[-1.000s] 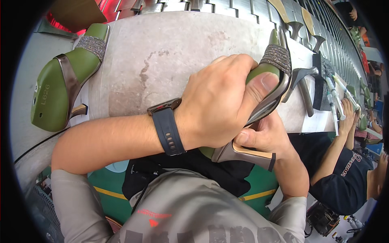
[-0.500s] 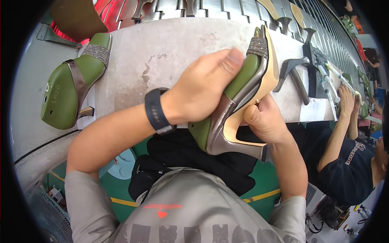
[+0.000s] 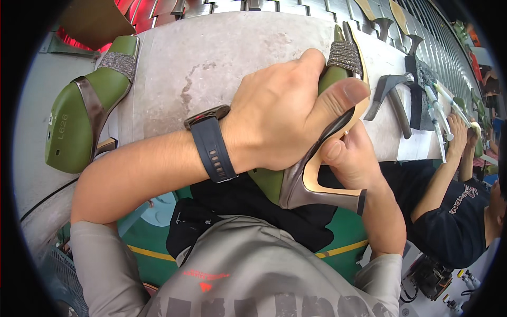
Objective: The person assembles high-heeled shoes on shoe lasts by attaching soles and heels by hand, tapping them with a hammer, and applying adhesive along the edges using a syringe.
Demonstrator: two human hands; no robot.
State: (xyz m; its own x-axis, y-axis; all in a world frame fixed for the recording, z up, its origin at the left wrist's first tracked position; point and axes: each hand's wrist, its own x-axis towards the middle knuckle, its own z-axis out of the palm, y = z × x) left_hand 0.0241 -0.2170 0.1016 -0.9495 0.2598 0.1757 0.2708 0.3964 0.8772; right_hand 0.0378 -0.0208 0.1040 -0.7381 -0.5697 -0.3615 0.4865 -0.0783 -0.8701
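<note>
A high-heeled sandal (image 3: pixel 296 193) on a green shoe last is tilted on its side in front of me, its pewter heel pointing right and its glittery strap away from me. My left hand (image 3: pixel 285 108) wraps over the upper, its thumb crossing to the edge of the tan sole. Under the arch, my right hand (image 3: pixel 351 158) grips from the sole side, thumb pressed near the heel. Beside that thumb shows a tiny shiny point, too small to name. The right fingers are mostly hidden. A matching sandal on its last (image 3: pixel 87 105) lies at the table's left end.
A hammer (image 3: pixel 391 92) lies on the pale worktable (image 3: pixel 163 74), right of the sandal. Past it are a dark block (image 3: pixel 420 100) and syringe-like tubes (image 3: pixel 438 113). A metal slat conveyor (image 3: pixel 296 8) with heeled pieces runs behind. At right, a co-worker's hands (image 3: pixel 458 134) are busy.
My left hand has slid right along the sandal, and its thumb now reaches over the sole edge. The sandal and my right hand have shifted slightly right in view.
</note>
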